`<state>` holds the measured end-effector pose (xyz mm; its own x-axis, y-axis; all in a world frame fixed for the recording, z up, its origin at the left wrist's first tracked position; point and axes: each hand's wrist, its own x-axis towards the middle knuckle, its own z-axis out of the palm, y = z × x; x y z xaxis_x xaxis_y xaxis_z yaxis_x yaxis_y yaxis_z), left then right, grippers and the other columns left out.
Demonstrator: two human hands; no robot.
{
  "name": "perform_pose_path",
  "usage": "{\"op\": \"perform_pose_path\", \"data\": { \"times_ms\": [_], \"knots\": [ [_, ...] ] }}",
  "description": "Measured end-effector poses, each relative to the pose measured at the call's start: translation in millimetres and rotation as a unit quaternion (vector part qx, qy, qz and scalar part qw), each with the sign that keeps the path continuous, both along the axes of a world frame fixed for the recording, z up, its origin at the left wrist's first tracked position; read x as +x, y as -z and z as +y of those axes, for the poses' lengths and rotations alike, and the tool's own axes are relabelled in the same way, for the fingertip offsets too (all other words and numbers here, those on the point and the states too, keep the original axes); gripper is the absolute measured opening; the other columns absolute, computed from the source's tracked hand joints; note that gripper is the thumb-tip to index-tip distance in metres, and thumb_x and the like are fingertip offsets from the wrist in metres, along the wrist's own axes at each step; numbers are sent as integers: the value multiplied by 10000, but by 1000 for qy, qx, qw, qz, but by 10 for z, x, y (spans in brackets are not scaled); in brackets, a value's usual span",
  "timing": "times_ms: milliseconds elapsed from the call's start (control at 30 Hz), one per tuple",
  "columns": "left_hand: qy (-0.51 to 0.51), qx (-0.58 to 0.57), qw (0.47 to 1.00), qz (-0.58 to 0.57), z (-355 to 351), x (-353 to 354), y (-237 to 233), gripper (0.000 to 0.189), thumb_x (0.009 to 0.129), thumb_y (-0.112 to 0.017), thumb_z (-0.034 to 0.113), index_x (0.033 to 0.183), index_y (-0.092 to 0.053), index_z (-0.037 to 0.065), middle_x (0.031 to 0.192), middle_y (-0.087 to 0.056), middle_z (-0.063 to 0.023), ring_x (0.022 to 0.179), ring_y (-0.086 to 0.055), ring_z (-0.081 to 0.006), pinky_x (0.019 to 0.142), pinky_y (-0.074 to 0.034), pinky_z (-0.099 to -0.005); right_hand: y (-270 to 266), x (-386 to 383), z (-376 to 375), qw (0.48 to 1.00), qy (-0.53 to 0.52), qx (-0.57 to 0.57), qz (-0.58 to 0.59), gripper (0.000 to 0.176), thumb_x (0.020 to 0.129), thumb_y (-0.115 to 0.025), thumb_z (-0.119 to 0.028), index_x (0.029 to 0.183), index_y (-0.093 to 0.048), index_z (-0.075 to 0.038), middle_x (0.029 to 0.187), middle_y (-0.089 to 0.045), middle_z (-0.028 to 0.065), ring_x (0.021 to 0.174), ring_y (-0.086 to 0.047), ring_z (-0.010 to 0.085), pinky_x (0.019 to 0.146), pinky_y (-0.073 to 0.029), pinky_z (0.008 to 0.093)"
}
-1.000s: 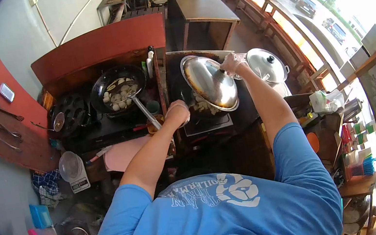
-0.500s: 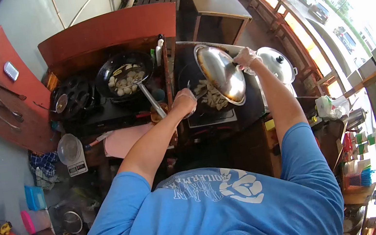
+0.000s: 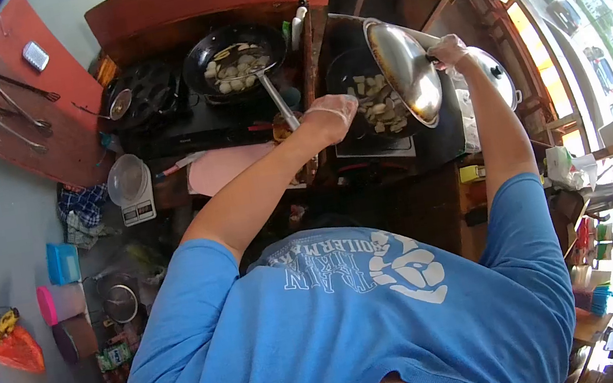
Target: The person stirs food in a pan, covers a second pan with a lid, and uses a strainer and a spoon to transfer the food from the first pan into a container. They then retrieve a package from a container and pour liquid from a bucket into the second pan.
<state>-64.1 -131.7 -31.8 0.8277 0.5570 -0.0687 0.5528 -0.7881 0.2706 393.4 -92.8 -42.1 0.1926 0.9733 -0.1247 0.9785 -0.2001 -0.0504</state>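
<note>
My right hand [image 3: 448, 52], in a clear plastic glove, grips the knob of a domed metal lid [image 3: 401, 68]. The lid is tilted up on edge over the right side of a dark wok [image 3: 340, 74]. Pale cut pieces [image 3: 383, 105] lie in that wok. Also gloved, my left hand [image 3: 336, 116] is closed at the wok's left edge; what it holds is hidden by the hand. Left of it, a long metal handle [image 3: 278, 100] slants out of a second wok [image 3: 192, 69], where pale round pieces [image 3: 236, 73] sit in liquid.
A dark pan with round hollows [image 3: 147, 96] stands at far left. Nearer are a kitchen scale [image 3: 138, 208] with a clear bowl and a pink board [image 3: 223, 171]. Behind the raised lid is a lidded pot [image 3: 501, 76]. Tongs [image 3: 16, 129] hang on the red panel.
The whole view has shifted, so the stove sits higher and further right. The pale pieces in the right wok look more spread out. My right hand still holds the lid raised.
</note>
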Motion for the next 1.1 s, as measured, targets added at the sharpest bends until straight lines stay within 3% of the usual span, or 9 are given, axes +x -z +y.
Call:
{"op": "perform_pose_path", "data": {
  "times_ms": [333,433,533,600,633,700,800,867,1100],
  "knots": [
    [155,114,981,-3,-217,-119,13,100,845,-583,82,937,-618,64,913,-695,-115,839,-711,-299,688,-573,-377,-227,-149,-114,1000,23,-2,7,320,777,-634,-324,607,-686,-58,573,-637,87,566,-645,160,594,-518,336],
    [147,44,988,-11,-34,-30,386,121,894,-556,87,984,-621,39,976,-683,-144,922,-693,-299,722,-570,-357,-225,-92,-84,1000,8,18,5,323,755,-658,-323,593,-679,-44,571,-642,89,570,-656,161,596,-527,333],
    [66,-126,937,-318,256,269,1271,180,965,-510,131,1052,-621,19,1112,-655,-168,1066,-642,-304,811,-557,-346,-363,-338,-214,990,-81,-4,-119,331,768,-646,-333,618,-696,-43,586,-663,89,573,-669,159,613,-539,333],
    [-74,-436,771,-458,197,346,1194,281,1023,-438,204,1117,-619,11,1231,-617,-163,1166,-583,-299,915,-526,-378,-465,-524,-305,982,131,18,132,344,799,-611,-357,670,-721,-57,616,-686,82,580,-680,149,652,-554,318],
    [-72,-436,770,-460,209,328,939,281,1023,-438,204,1117,-619,11,1231,-617,-163,1166,-583,-299,915,-526,-378,-392,-388,-245,998,-27,-12,-53,332,809,-601,-351,714,-737,-64,638,-700,79,590,-690,161,677,-563,317],
    [30,14,999,21,246,226,294,325,1038,-396,235,1138,-620,22,1258,-616,-136,1186,-582,-288,980,-495,-419,-467,-499,-289,996,-39,-22,-75,311,816,-605,-337,725,-739,-71,652,-705,76,600,-695,167,683,-566,319],
    [4,83,996,-21,324,235,287,314,1020,-407,226,1114,-642,40,1195,-648,-130,1152,-606,-303,950,-508,-434,-517,-624,-317,998,57,-16,19,199,825,-624,-255,749,-739,-111,711,-726,54,666,-717,193,689,-573,331],
    [-6,36,987,-157,504,300,437,272,976,-455,208,1017,-673,51,1084,-691,-128,1063,-650,-336,872,-539,-456,-685,-808,-402,941,-185,-58,-276,153,809,-631,-219,745,-724,-116,741,-732,35,700,-719,209,677,-573,339],
    [-93,40,994,-28,528,216,197,182,920,-539,119,899,-705,48,957,-709,-184,925,-694,-360,779,-559,-461,-282,-501,-256,997,-2,-27,-76,240,824,-574,-235,685,-719,-102,695,-721,41,656,-711,179,649,-576,342]
  ]
}}
